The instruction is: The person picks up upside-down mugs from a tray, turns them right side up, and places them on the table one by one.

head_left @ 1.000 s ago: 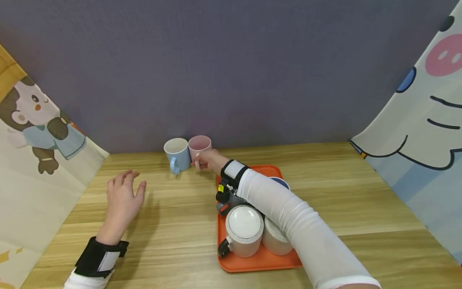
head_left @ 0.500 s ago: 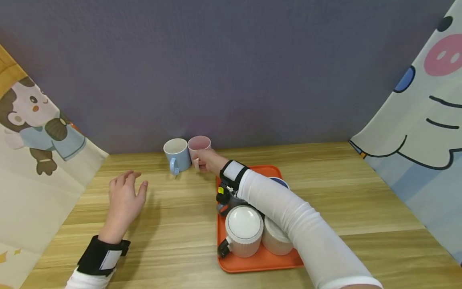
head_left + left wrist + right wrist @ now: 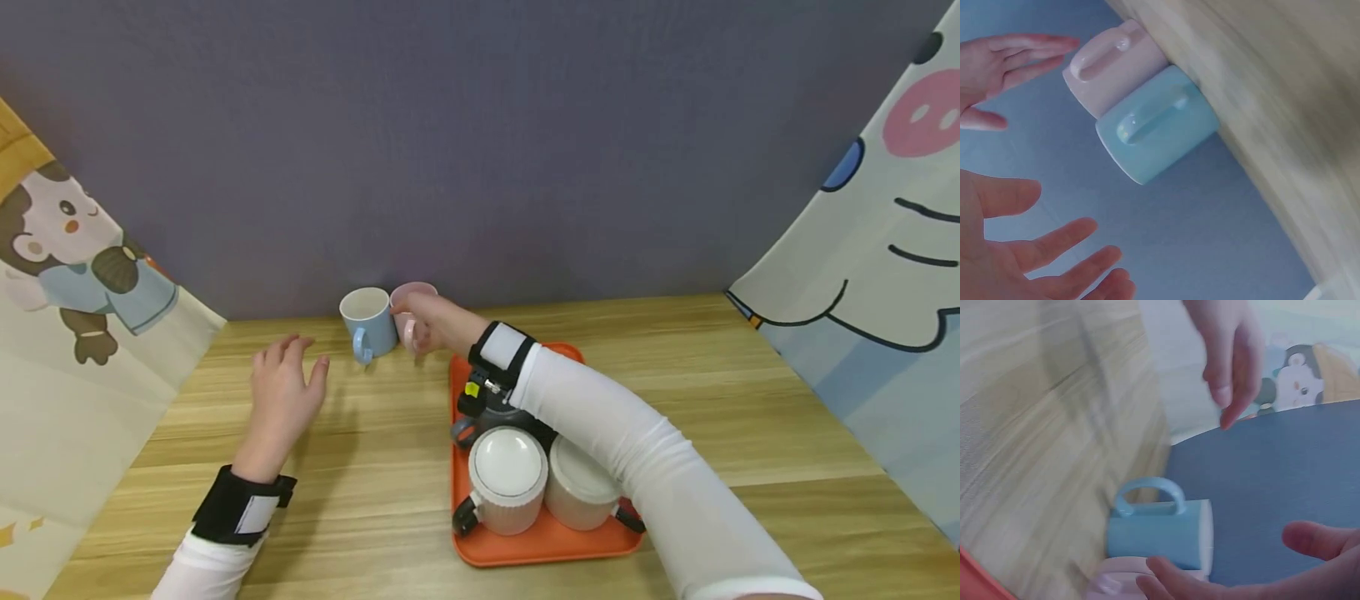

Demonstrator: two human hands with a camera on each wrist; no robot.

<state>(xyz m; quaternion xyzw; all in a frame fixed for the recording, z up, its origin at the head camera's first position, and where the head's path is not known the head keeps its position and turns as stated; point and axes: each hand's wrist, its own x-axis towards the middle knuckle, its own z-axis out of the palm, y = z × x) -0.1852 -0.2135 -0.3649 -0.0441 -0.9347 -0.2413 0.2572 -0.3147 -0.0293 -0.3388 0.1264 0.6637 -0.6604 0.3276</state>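
A light blue mug [image 3: 369, 323] and a pink mug [image 3: 402, 328] stand upright side by side at the table's back edge, handles towards me. My right hand [image 3: 441, 320] is at the pink mug's right side, covering part of it; its fingers are extended and spread from the thumb, with the mug's handle outside its grasp. In the right wrist view the fingertips [image 3: 1163, 569] overlap the pink mug [image 3: 1110, 584]. My left hand [image 3: 285, 398], fingers relaxed and holding nothing, hovers over the table left of the blue mug.
An orange tray [image 3: 525, 548] lies in front, partly under my right sleeve. On it stand two whitish mugs, the left one [image 3: 508, 479] ribbed, both with dark handles, and a dark item [image 3: 510, 421] half hidden. A grey backdrop [image 3: 480, 150] rises behind the table.
My right hand has let go of the pink mug's handle and opened out, the wrist shifting right. My left hand has moved right and slightly forward. Both mugs stay in place.
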